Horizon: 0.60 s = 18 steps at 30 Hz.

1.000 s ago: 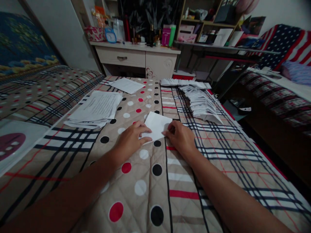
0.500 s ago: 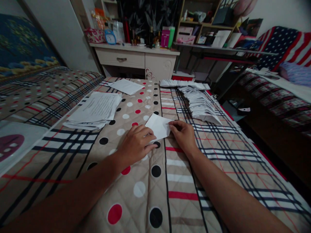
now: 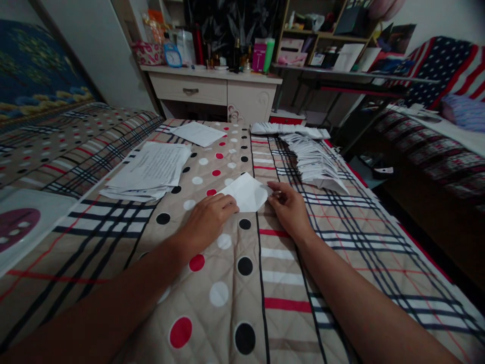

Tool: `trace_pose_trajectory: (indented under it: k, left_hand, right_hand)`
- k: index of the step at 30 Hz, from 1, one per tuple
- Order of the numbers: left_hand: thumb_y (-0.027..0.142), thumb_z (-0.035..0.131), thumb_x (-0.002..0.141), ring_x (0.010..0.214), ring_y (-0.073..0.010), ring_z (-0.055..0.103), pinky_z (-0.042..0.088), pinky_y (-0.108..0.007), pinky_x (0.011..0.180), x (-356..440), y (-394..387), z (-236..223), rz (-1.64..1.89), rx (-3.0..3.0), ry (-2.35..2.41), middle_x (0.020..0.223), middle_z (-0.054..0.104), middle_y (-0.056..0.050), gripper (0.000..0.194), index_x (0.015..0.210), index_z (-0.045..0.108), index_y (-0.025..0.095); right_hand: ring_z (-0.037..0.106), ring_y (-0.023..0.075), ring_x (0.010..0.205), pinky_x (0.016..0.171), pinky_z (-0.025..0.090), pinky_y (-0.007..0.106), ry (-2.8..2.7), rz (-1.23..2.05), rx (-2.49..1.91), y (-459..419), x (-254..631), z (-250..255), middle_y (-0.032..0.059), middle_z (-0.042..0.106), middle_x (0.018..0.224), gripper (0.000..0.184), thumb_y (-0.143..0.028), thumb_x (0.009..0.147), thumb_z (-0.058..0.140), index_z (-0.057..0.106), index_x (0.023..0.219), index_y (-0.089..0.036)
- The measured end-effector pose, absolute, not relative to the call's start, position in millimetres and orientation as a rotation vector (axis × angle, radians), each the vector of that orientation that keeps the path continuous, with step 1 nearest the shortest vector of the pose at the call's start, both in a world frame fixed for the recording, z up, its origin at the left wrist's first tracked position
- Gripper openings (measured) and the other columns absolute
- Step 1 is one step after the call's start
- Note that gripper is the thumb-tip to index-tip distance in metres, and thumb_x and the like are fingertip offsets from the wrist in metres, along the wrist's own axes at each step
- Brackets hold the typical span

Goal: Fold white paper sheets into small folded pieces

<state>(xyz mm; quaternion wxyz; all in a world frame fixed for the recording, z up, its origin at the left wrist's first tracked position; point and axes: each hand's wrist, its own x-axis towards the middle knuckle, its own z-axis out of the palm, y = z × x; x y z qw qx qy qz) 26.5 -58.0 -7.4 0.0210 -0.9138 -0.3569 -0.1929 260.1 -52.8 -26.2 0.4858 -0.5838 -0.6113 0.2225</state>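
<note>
A small folded sheet of white paper lies on the bedspread between my hands, one corner pointing away from me. My left hand grips its left corner, with the fingers curled together over the edge. At the opposite corner, my right hand pinches the paper between thumb and fingers. Behind my left hand is a stack of printed sheets. A long row of folded papers lies fanned out beyond my right hand.
The patterned bedspread spreads under everything. Another sheet lies near the far edge, with a second row of folded papers to its right. A white bag rests at left. A white dresser stands beyond the bed.
The paper has turned slightly and its lower edge now lies more level. My left fingers have drawn together at its left corner, and the right hand has shifted slightly right.
</note>
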Motion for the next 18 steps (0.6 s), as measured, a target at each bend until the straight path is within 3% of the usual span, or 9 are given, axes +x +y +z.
trace_pose_trajectory:
  k: [5, 12, 16, 18]
  left_hand:
    - [-0.002, 0.050, 0.082, 0.094, -0.0213, 0.063, 0.051, -0.038, 0.085, 22.3, -52.5, -8.9, -0.615, -2.814, -1.140, 0.102, 0.070, -0.005, 0.029, 0.093, 0.068, 0.018]
    - [-0.004, 0.048, 0.078, 0.090, -0.0200, 0.067, 0.054, -0.036, 0.085, 16.5, -43.9, -11.8, -0.775, -2.819, -1.198, 0.095, 0.072, -0.006, 0.027, 0.083, 0.067, 0.015]
    - [0.008, 0.054, 0.084, 0.087, -0.0195, 0.069, 0.056, -0.034, 0.080, 16.5, -48.9, -9.6, -0.878, -2.800, -1.202, 0.098, 0.074, -0.006, 0.021, 0.096, 0.069, 0.016]
    - [0.014, 0.054, 0.088, 0.090, -0.0188, 0.070, 0.056, -0.032, 0.081, 17.0, -52.2, -8.5, -0.946, -2.843, -1.174, 0.101, 0.074, -0.007, 0.020, 0.100, 0.070, 0.016]
  right_hand:
    - [0.065, 0.0215, 0.097, 0.090, 0.050, 0.038, -1.533, 0.554, -1.380, -50.0, 263.7, -30.2, 0.0071, 0.073, 0.106, 0.040, -0.009, 0.073, 0.051, 0.072, 0.105, -0.019]
    - [0.063, 0.0196, 0.088, 0.082, 0.050, 0.036, -1.617, 0.417, -1.330, -60.2, 260.2, -14.7, 0.0042, 0.067, 0.090, 0.025, -0.009, 0.074, 0.055, 0.074, 0.085, -0.022]
    - [0.060, 0.0234, 0.104, 0.094, 0.045, 0.042, -1.755, 0.192, -1.280, -74.5, 257.3, 3.6, 0.0047, 0.068, 0.103, 0.017, -0.017, 0.082, 0.059, 0.073, 0.085, -0.026]
    - [0.062, 0.0233, 0.100, 0.093, 0.044, 0.041, -1.846, 0.196, -1.244, -80.4, 255.2, 7.2, 0.0041, 0.071, 0.097, 0.014, -0.022, 0.087, 0.057, 0.071, 0.088, -0.026]
